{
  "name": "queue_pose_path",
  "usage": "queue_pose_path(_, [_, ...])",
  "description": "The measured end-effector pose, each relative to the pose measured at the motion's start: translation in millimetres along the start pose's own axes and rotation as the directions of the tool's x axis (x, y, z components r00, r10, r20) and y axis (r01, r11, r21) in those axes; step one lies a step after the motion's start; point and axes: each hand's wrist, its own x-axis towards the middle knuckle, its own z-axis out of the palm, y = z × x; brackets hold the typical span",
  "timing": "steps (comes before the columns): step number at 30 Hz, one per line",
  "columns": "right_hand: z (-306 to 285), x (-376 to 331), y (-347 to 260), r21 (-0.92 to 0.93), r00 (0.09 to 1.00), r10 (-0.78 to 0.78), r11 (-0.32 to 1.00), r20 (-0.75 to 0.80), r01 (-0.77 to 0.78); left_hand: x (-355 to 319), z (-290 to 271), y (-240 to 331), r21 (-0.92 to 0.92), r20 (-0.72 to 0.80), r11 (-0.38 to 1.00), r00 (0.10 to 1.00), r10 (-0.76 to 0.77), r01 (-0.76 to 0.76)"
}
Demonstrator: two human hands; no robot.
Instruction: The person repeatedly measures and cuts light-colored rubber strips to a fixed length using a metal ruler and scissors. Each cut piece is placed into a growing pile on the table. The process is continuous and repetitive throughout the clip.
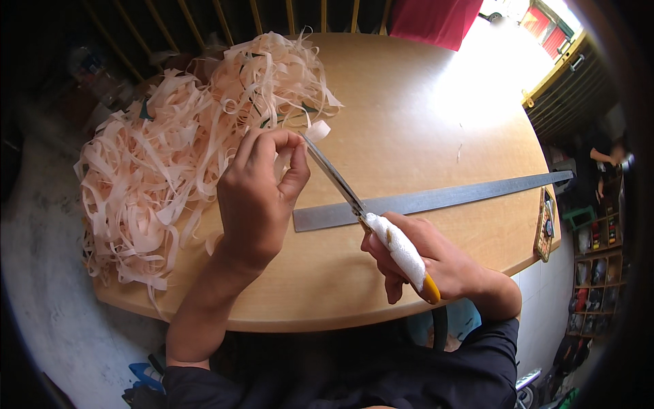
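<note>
My right hand (429, 262) grips a pair of scissors (337, 180) whose yellow handle is wrapped in white cloth; the long blades point up and left. My left hand (259, 187) pinches the end of a pale pink strip (315, 131) between thumb and fingers, right at the blade tips. That strip runs back into a big tangled pile of pale pink strips (170, 157) covering the left part of the round wooden table (422, 102).
A long steel ruler (436, 200) lies across the table just beyond my right hand. A small patterned object (546, 225) sits at the table's right edge. Wooden rails and a red cloth (436, 20) stand behind. Shelves with small items line the far right.
</note>
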Motion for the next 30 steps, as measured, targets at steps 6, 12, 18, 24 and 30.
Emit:
queue_pose_path(6, [4,4,0,0.077,0.997,0.065,0.995,0.029,-0.067,-2,4,-2,-0.011,0.017,1.000,1.000,-0.005,0.005])
queue_pose_path(12, [4,5,2,0.085,0.996,0.087,0.992,0.018,-0.088,-3,5,-5,-0.031,0.020,0.999,1.000,-0.020,0.021])
queue_pose_path(18, [1,3,3,0.078,0.999,0.043,0.996,0.004,-0.043,-2,4,-5,-0.030,0.029,0.999,0.999,-0.032,0.033])
queue_pose_path(24, [1,4,3,0.065,0.999,0.047,0.997,0.013,-0.048,-3,3,-6,-0.004,0.037,1.000,0.999,-0.013,0.013])
queue_pose_path(30, [2,4,7,0.062,0.999,0.051,0.997,-0.020,-0.050,-4,7,-12,-0.017,0.035,1.000,0.999,0.013,-0.012])
